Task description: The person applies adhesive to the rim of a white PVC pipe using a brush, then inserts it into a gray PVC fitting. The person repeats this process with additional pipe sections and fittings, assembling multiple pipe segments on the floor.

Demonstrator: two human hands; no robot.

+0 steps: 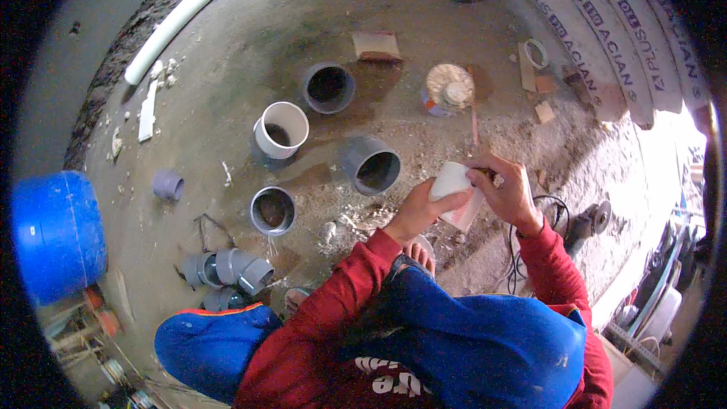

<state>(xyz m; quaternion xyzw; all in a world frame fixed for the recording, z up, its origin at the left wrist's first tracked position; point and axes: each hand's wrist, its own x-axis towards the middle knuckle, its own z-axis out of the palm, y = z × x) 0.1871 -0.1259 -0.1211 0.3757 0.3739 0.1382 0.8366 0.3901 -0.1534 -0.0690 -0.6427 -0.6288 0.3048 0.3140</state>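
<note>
In front of my knees, my left hand (pixel 421 208) is closed around a white curved piece (pixel 452 180), its thumb lying across the front. The piece looks like a short tube or a rolled sheet; I cannot tell which. A pale flap with faint reddish marks (pixel 463 216) hangs below it. My right hand (pixel 506 188) pinches the same piece at its right upper edge. Nearest to my hands, a grey pipe piece (pixel 373 167) stands on end to the left. Beyond stands a can with a pale crusted top (pixel 447 87).
A white pipe piece (pixel 282 129) and grey ones (pixel 329 88) (pixel 273 210) stand at centre left. Grey elbow fittings (pixel 227 269) lie near my left knee. A blue barrel (pixel 59 235) is at far left, stacked sacks (pixel 606 30) at far right. An angle grinder (pixel 591 221) with its cord lies at right.
</note>
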